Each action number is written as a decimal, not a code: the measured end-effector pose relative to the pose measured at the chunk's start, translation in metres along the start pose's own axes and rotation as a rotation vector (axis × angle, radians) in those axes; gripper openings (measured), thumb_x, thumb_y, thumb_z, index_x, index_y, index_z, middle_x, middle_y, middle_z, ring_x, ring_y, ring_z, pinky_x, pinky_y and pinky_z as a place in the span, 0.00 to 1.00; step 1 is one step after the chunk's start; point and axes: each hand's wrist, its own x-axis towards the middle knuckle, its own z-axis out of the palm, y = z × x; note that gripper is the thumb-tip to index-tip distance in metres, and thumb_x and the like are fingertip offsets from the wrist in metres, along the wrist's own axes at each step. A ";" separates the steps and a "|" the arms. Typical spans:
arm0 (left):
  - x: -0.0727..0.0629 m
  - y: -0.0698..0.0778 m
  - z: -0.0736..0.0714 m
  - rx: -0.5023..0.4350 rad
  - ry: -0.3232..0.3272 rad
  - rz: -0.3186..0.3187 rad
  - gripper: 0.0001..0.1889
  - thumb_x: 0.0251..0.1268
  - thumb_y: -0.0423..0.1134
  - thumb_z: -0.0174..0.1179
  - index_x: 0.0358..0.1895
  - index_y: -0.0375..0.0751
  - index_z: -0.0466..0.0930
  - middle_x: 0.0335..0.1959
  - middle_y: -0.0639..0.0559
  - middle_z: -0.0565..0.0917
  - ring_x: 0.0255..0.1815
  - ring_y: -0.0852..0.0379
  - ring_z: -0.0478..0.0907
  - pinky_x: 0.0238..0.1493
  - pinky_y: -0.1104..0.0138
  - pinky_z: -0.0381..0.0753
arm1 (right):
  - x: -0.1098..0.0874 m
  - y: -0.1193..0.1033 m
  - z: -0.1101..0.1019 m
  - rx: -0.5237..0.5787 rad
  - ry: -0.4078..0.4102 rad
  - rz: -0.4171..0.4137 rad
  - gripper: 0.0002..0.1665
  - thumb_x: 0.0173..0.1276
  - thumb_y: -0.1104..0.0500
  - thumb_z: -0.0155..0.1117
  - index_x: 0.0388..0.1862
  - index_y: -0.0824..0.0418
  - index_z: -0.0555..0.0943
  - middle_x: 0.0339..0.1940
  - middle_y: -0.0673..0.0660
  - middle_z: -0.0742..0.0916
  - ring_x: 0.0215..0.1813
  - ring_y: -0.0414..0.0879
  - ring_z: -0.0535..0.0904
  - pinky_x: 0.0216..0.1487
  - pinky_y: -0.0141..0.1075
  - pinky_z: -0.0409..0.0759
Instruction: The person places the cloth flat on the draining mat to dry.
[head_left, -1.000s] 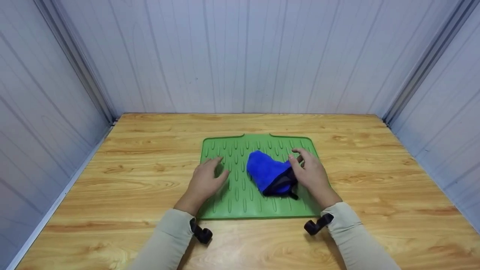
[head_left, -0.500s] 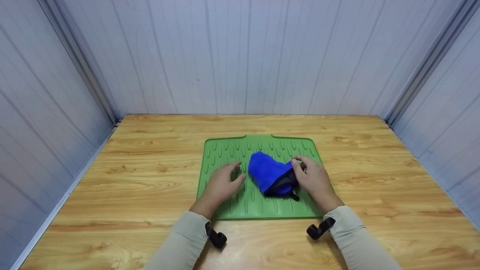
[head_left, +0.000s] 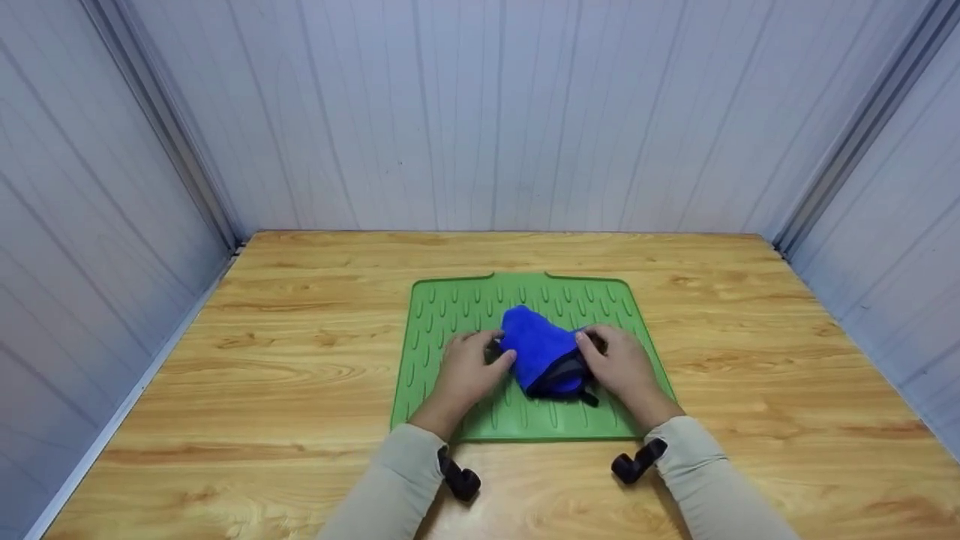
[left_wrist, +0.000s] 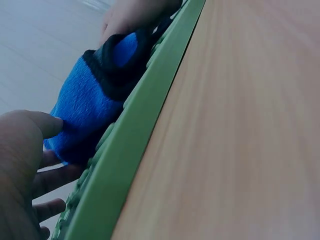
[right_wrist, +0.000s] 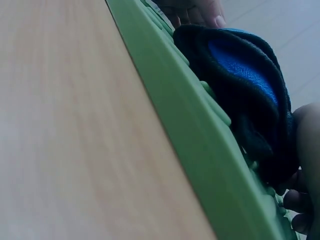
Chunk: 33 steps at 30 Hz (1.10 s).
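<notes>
A fuzzy blue cloth piece with black trim (head_left: 536,345), folded into a pouch-like shape, lies on a green ribbed mat (head_left: 450,307). From its black end sticks a small dark tab (head_left: 589,399). At its left end is my left hand (head_left: 466,375); in the left wrist view the thumb (left_wrist: 50,124) overlaps the blue pile and the fingers reach around its lower side. My right hand (head_left: 621,365) pinches the right corner between thumb and index finger. The right wrist view shows layered black edges with a blue lining (right_wrist: 242,67) between them.
The mat has a raised rim and lies on a wood-grain table (head_left: 262,337). Pale panel walls (head_left: 480,112) stand at the back and both sides. A black strap mount (head_left: 459,480) sits on the left wrist, and a similar mount (head_left: 634,463) on the right.
My left hand has moved right across the mat to the cloth's left end. The right hand's thumb and fingers have closed on the cloth's right corner. The cloth has hardly shifted.
</notes>
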 end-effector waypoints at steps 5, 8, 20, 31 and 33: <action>0.001 0.003 0.006 -0.086 0.018 -0.033 0.21 0.70 0.46 0.65 0.62 0.44 0.81 0.47 0.49 0.83 0.63 0.45 0.71 0.61 0.51 0.74 | 0.000 -0.002 0.001 0.073 0.026 0.003 0.09 0.72 0.54 0.66 0.42 0.58 0.87 0.31 0.52 0.84 0.33 0.46 0.76 0.39 0.41 0.74; 0.001 0.004 0.008 -0.137 0.025 -0.042 0.19 0.69 0.42 0.66 0.60 0.41 0.82 0.41 0.51 0.82 0.56 0.48 0.73 0.56 0.54 0.76 | 0.000 -0.002 0.002 0.116 0.045 0.004 0.06 0.71 0.56 0.68 0.40 0.57 0.87 0.29 0.51 0.83 0.32 0.45 0.75 0.37 0.38 0.73; 0.004 0.005 0.006 -0.238 0.046 -0.012 0.15 0.67 0.34 0.67 0.54 0.35 0.85 0.35 0.49 0.85 0.42 0.52 0.81 0.49 0.57 0.81 | 0.001 -0.003 0.004 0.202 0.122 0.029 0.03 0.67 0.62 0.70 0.39 0.58 0.87 0.29 0.51 0.85 0.31 0.44 0.77 0.34 0.32 0.74; 0.007 0.000 -0.007 -0.290 0.039 -0.034 0.12 0.66 0.33 0.66 0.51 0.37 0.87 0.34 0.50 0.85 0.37 0.56 0.80 0.39 0.63 0.81 | 0.002 -0.003 -0.001 0.171 0.207 0.079 0.04 0.69 0.61 0.67 0.39 0.59 0.86 0.29 0.52 0.84 0.31 0.46 0.76 0.33 0.32 0.72; 0.008 0.000 -0.010 -0.298 0.036 -0.048 0.11 0.66 0.34 0.66 0.51 0.38 0.87 0.34 0.50 0.85 0.36 0.56 0.80 0.37 0.64 0.80 | 0.003 -0.005 -0.003 0.166 0.223 0.076 0.04 0.69 0.61 0.67 0.39 0.59 0.86 0.29 0.52 0.84 0.31 0.46 0.76 0.33 0.32 0.72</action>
